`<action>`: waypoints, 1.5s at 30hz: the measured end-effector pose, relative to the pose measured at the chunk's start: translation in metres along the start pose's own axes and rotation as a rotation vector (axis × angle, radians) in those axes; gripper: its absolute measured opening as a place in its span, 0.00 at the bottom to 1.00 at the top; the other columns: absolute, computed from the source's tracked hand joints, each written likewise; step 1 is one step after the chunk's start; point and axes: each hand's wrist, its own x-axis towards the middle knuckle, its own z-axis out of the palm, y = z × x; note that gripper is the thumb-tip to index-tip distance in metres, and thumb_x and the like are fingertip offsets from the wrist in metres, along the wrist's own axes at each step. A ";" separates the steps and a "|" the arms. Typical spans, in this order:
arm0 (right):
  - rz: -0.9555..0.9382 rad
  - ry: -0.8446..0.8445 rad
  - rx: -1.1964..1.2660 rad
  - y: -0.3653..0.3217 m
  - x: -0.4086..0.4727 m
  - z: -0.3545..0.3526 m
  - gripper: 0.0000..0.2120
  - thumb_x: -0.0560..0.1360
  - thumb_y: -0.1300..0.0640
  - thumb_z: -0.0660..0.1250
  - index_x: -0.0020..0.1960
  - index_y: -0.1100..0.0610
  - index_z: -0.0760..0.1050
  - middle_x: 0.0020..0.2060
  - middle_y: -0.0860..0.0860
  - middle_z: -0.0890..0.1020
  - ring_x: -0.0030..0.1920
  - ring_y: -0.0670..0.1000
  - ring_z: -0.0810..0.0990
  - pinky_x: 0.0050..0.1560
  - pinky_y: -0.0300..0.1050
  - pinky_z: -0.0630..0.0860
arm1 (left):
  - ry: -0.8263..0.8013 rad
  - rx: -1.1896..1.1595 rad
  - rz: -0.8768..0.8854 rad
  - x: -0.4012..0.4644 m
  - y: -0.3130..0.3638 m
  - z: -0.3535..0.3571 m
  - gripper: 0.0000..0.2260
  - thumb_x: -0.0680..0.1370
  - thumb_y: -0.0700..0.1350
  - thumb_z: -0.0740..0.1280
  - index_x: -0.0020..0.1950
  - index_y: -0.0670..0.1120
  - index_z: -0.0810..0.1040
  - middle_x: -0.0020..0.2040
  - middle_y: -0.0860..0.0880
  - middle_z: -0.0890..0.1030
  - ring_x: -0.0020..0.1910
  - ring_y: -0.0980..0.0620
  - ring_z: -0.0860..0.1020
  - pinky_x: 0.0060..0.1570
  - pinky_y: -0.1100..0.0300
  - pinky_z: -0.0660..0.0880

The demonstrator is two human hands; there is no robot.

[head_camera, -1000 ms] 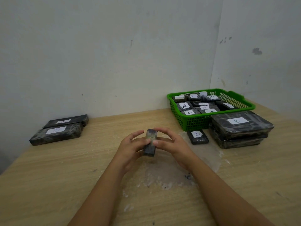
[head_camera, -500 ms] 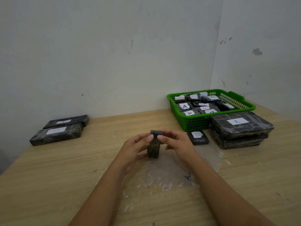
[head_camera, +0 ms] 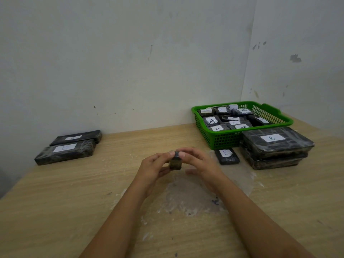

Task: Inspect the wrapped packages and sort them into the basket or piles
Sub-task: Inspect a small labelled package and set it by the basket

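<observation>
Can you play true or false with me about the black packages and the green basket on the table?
1. Both hands hold one small package. True.
2. The green basket is empty. False: labelled packages fill it.
3. The small package in front of the basket says B. True.
4. The two long packages on the left are stacked in the basket. False: they lie on the table by the wall.

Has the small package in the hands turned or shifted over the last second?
Yes. The small package stays roughly in place left of the B-labelled packet, but has been tipped: a narrower end now faces the camera, both hands pinching its top.
</observation>
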 end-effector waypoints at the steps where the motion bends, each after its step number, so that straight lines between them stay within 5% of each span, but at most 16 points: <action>1: 0.055 -0.012 0.032 0.002 0.001 0.001 0.26 0.67 0.37 0.75 0.57 0.52 0.82 0.55 0.48 0.86 0.61 0.52 0.83 0.60 0.52 0.78 | 0.001 0.000 0.027 -0.001 -0.001 0.001 0.09 0.78 0.47 0.72 0.53 0.43 0.86 0.52 0.46 0.88 0.55 0.45 0.85 0.52 0.59 0.79; 3: 0.094 -0.064 0.101 0.004 0.001 0.002 0.29 0.65 0.37 0.75 0.57 0.57 0.81 0.54 0.52 0.86 0.59 0.56 0.84 0.58 0.50 0.78 | 0.002 0.015 0.082 0.000 -0.004 0.001 0.06 0.76 0.45 0.75 0.49 0.43 0.86 0.49 0.47 0.88 0.53 0.46 0.85 0.48 0.63 0.79; 7: 0.037 -0.027 0.120 0.000 0.002 0.002 0.28 0.63 0.40 0.77 0.53 0.61 0.82 0.50 0.56 0.86 0.55 0.55 0.85 0.59 0.49 0.79 | -0.006 0.027 0.140 -0.001 -0.004 0.002 0.20 0.65 0.58 0.79 0.50 0.46 0.86 0.49 0.47 0.87 0.53 0.50 0.85 0.53 0.60 0.80; 12: -0.011 -0.011 0.112 0.000 0.002 0.000 0.20 0.65 0.43 0.81 0.47 0.58 0.83 0.45 0.54 0.87 0.48 0.49 0.84 0.54 0.48 0.78 | -0.096 -0.043 0.082 -0.002 -0.003 0.001 0.22 0.68 0.54 0.78 0.56 0.42 0.84 0.55 0.44 0.87 0.60 0.46 0.83 0.61 0.56 0.77; 16: -0.017 -0.031 0.085 -0.001 0.001 -0.002 0.22 0.64 0.40 0.77 0.48 0.57 0.84 0.47 0.54 0.87 0.51 0.51 0.84 0.54 0.45 0.79 | -0.106 -0.082 0.096 -0.003 -0.002 -0.001 0.21 0.70 0.49 0.80 0.58 0.39 0.83 0.55 0.43 0.86 0.61 0.46 0.83 0.60 0.58 0.77; 21: -0.057 -0.005 0.064 -0.003 0.001 -0.004 0.15 0.68 0.48 0.80 0.49 0.57 0.87 0.49 0.56 0.87 0.51 0.51 0.84 0.51 0.47 0.78 | -0.127 -0.104 0.127 -0.002 -0.003 0.000 0.21 0.68 0.50 0.75 0.57 0.40 0.83 0.55 0.43 0.87 0.62 0.46 0.83 0.61 0.59 0.78; 28: -0.062 0.015 0.047 -0.002 -0.001 0.000 0.12 0.69 0.47 0.78 0.50 0.52 0.87 0.52 0.53 0.87 0.56 0.51 0.85 0.56 0.49 0.78 | -0.081 -0.083 0.164 0.001 -0.005 -0.003 0.25 0.67 0.54 0.79 0.57 0.39 0.85 0.55 0.41 0.86 0.60 0.44 0.83 0.65 0.52 0.77; 32: 0.009 -0.017 0.085 -0.002 0.001 0.002 0.26 0.68 0.41 0.76 0.61 0.54 0.82 0.57 0.52 0.86 0.62 0.51 0.83 0.63 0.50 0.79 | -0.040 -0.089 0.209 0.002 -0.004 -0.004 0.19 0.67 0.54 0.82 0.51 0.44 0.87 0.53 0.41 0.87 0.59 0.43 0.84 0.67 0.47 0.76; 35: 0.019 -0.044 0.115 -0.001 0.001 0.002 0.24 0.71 0.46 0.73 0.62 0.58 0.81 0.56 0.54 0.86 0.60 0.53 0.84 0.63 0.51 0.79 | -0.023 -0.075 0.215 0.001 -0.004 -0.003 0.20 0.65 0.53 0.80 0.51 0.44 0.87 0.52 0.42 0.87 0.58 0.45 0.84 0.69 0.46 0.75; 40: -0.024 -0.037 0.135 0.005 0.005 -0.004 0.31 0.63 0.44 0.78 0.61 0.58 0.81 0.56 0.57 0.86 0.60 0.56 0.84 0.60 0.50 0.80 | -0.082 -0.048 0.163 -0.002 0.000 -0.003 0.20 0.68 0.58 0.80 0.55 0.51 0.87 0.58 0.45 0.86 0.61 0.46 0.83 0.63 0.52 0.77; 45: -0.019 -0.160 0.067 0.006 0.003 -0.008 0.34 0.65 0.53 0.81 0.69 0.55 0.75 0.64 0.52 0.83 0.64 0.53 0.82 0.64 0.50 0.79 | 0.000 -0.105 -0.003 -0.002 0.006 -0.003 0.16 0.79 0.55 0.68 0.62 0.48 0.82 0.57 0.46 0.86 0.50 0.47 0.86 0.49 0.56 0.82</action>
